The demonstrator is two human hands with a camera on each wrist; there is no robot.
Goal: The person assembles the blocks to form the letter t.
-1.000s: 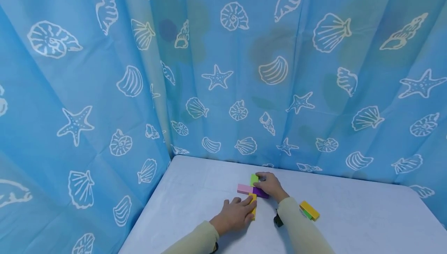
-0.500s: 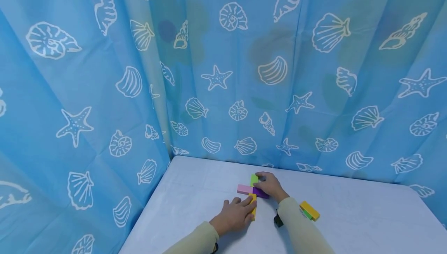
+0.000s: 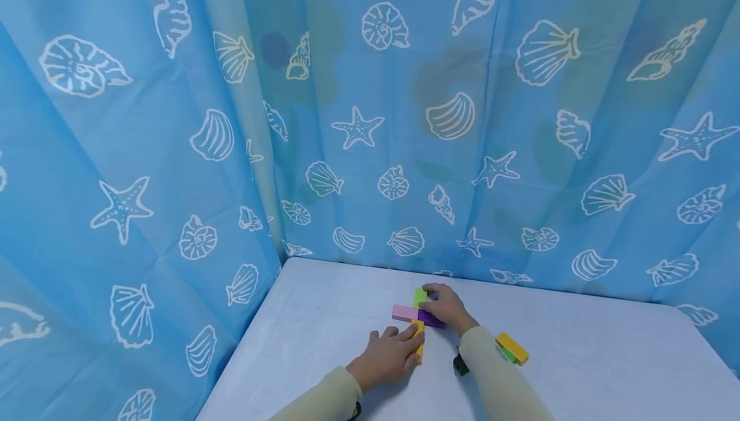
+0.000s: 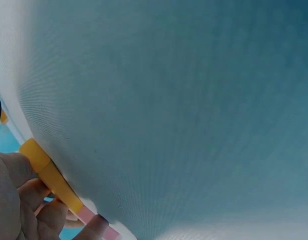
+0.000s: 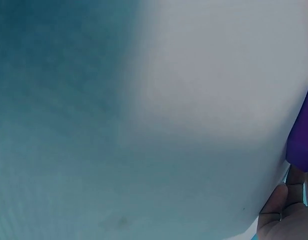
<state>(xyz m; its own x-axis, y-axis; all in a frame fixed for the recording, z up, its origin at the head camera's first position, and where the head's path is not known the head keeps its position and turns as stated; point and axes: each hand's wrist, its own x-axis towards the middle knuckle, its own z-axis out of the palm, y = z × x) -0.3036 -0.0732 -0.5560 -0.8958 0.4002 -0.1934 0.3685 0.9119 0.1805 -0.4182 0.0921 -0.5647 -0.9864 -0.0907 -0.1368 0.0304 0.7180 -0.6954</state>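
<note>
Far L: blue shell-print curtain [image 3: 124, 157], coming right down to the white table's [image 3: 329, 299] L edge. Wide strip of tabletop btwn that edge & the L hand [image 3: 386, 357], so lots of room on that side. L hand has the yellow block [image 3: 420, 351] held w/ thumb + fingers, nr the table's middle. Just beyond it, pink block [image 3: 405, 313] sticks out L, its outer end facing bare tabletop.

Lime block [image 3: 420, 296] points toward the far table edge — modest gap there before the curtain. Purple block [image 3: 430, 321] sits R of pink, partly under the R hand [image 3: 448, 308]. R fingers touch lime & purple; can't tell if they actually grip.

R sleeve [image 3: 503, 379] runs nr a spare yellow block [image 3: 514, 347] and green block [image 3: 507, 353], touching each other — tight on the sleeve side, wide stretch of tabletop to their R.
</note>
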